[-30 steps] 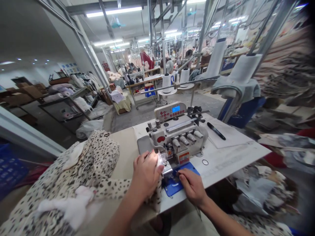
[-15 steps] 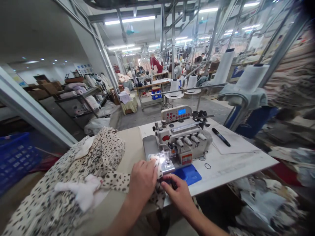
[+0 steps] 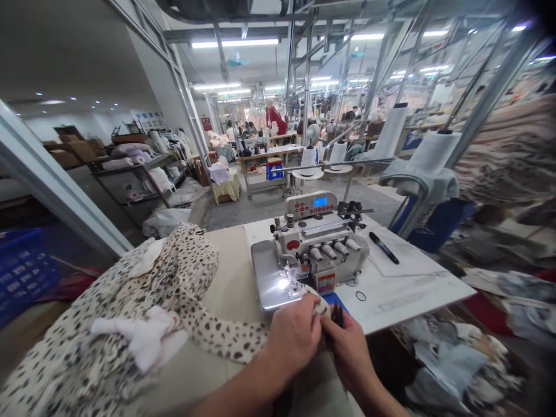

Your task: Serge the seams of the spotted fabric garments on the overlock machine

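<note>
My left hand (image 3: pixel 293 337) pinches the end of a cream fabric with black spots (image 3: pixel 221 333) at the front of the table. My right hand (image 3: pixel 348 350) sits close beside it, holding a small black tool (image 3: pixel 337 315) that looks like thread snips. Both hands are just in front of the white overlock sewing machine (image 3: pixel 319 243), whose lit steel needle plate (image 3: pixel 271 284) has no fabric on it. The rest of the spotted fabric lies heaped on the beige table extension (image 3: pixel 230 272), with a pale pink piece (image 3: pixel 139 333) on it.
A black marker (image 3: pixel 384 248) lies on white paper at the machine's right. Thread cones (image 3: pixel 308 156) stand behind it on a stand. A blue crate (image 3: pixel 26 272) sits at the left, fabric scraps (image 3: pixel 452 359) lie lower right, and distant co-workers sit at machines.
Both hands have moved right and toward me, drawing the fabric off the machine's plate. The blue plate is now almost hidden behind my right hand, and the view has shifted slightly.
</note>
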A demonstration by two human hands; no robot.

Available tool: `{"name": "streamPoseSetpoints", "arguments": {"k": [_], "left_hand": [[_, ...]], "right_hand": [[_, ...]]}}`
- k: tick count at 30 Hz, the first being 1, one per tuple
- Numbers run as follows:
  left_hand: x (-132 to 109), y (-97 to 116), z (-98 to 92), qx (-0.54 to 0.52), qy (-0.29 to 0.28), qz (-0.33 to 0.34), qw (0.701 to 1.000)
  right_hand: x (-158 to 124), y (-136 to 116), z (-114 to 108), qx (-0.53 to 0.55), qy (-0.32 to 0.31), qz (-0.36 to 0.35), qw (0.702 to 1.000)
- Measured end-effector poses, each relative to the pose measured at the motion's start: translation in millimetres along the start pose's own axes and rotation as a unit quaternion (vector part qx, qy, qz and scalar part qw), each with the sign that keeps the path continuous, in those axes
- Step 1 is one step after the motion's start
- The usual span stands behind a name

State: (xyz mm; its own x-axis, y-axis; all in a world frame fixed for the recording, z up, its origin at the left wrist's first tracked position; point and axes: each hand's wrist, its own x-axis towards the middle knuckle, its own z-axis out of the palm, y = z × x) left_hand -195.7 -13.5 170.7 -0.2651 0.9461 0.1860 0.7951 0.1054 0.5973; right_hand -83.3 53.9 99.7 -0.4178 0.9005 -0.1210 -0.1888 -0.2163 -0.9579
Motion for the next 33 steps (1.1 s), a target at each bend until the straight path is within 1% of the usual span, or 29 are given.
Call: {"name": "streamPoseSetpoints", "arguments": {"k": [2,3,5,6,8,10,11,12,13,14,15,16,17,18,19,21,22,23,24,26,28,30,31,32,33], "left_hand": [[-3.3,-2.0,-7.5,0.009,-0.001,-0.001,1.0],[-7.0,-4.9,-15.4,0.007,-0.001,-0.004,1.0],[-17.5,-15.3,-39.2,-0.005,-0.002,-0.012,1.0],[-23.4,-22.7,-54.5,-0.01,-0.002,-0.016,1.0],[-35.3,-41.4,-89.2,0.001,0.008,-0.027,1.0],[-46.8,-63.2,-125.2,0.032,0.042,-0.042,0.998],[-52.9,-74.4,-142.1,0.048,0.064,-0.046,0.996],[-59.7,-85.5,-157.4,0.066,0.088,-0.046,0.993],[-67.7,-96.1,-170.5,0.087,0.116,-0.042,0.989],[-77.0,-106.0,-180.8,0.111,0.147,-0.036,0.982],[-87.8,-115.0,-188.0,0.139,0.176,-0.03,0.974],[-100.0,-122.9,-191.7,0.167,0.196,-0.026,0.966],[-113.1,-129.8,-191.7,0.196,0.202,-0.025,0.959],[-126.8,-135.6,-188.4,0.224,0.193,-0.029,0.955],[-140.4,-140.4,-182.2,0.249,0.173,-0.037,0.952],[-164.6,-147.4,-164.1,0.279,0.127,-0.06,0.95],[-174.2,-149.6,-153.9,0.281,0.114,-0.071,0.95],[-181.8,-151.0,-144.3,0.273,0.109,-0.08,0.952],[-187.2,-151.7,-135.8,0.256,0.107,-0.089,0.957],[-192.5,-150.4,-124.3,0.199,0.108,-0.11,0.968],[-192.6,-145.8,-121.7,0.125,0.123,-0.133,0.976],[-189.8,-139.6,-128.7,0.067,0.136,-0.127,0.98],[-187.4,-137.0,-135.9,0.051,0.132,-0.117,0.983],[-184.2,-135.6,-145.7,0.047,0.119,-0.117,0.985],[-179.8,-136.2,-158.2,0.054,0.103,-0.132,0.984]], "right_hand": [[1.0,-8.9,-8.6,-0.041,-0.027,-0.007,0.999],[-0.2,-14.2,-11.7,-0.072,-0.046,-0.009,0.996],[-5.5,-25.6,-14.4,-0.165,-0.089,-0.029,0.982],[-8.9,-31.4,-13.6,-0.217,-0.119,-0.042,0.968],[-14.7,-42.0,-7.0,-0.311,-0.202,-0.064,0.927],[-16.1,-48.8,6.0,-0.378,-0.294,-0.082,0.874],[-14.9,-50.0,14.3,-0.403,-0.328,-0.097,0.849],[-12.7,-49.4,23.5,-0.428,-0.344,-0.123,0.827],[-10.1,-46.9,33.0,-0.453,-0.333,-0.166,0.81],[-7.6,-42.4,42.3,-0.477,-0.297,-0.223,0.796],[-5.9,-36.2,50.9,-0.496,-0.247,-0.288,0.781],[-5.4,-28.5,58.4,-0.508,-0.197,-0.351,0.762],[-6.4,-19.8,64.2,-0.514,-0.161,-0.403,0.74],[-8.9,-10.5,68.1,-0.52,-0.151,-0.441,0.716],[-12.5,-1.2,70.1,-0.529,-0.167,-0.463,0.691],[-20.9,15.9,69.1,-0.551,-0.245,-0.469,0.645],[-24.5,22.6,66.7,-0.559,-0.284,-0.462,0.628],[-26.9,27.9,63.8,-0.562,-0.313,-0.453,0.618],[-28.0,31.5,60.7,-0.561,-0.329,-0.446,0.615],[-25.9,34.7,55.3,-0.554,-0.33,-0.442,0.623],[-20.1,35.0,51.2,-0.545,-0.324,-0.442,0.634],[-13.6,35.7,47.2,-0.527,-0.333,-0.432,0.651],[-10.7,36.9,44.7,-0.51,-0.335,-0.425,0.669],[-7.9,38.7,41.8,-0.486,-0.329,-0.416,0.694],[-5.4,40.9,38.6,-0.458,-0.316,-0.409,0.724]]}}
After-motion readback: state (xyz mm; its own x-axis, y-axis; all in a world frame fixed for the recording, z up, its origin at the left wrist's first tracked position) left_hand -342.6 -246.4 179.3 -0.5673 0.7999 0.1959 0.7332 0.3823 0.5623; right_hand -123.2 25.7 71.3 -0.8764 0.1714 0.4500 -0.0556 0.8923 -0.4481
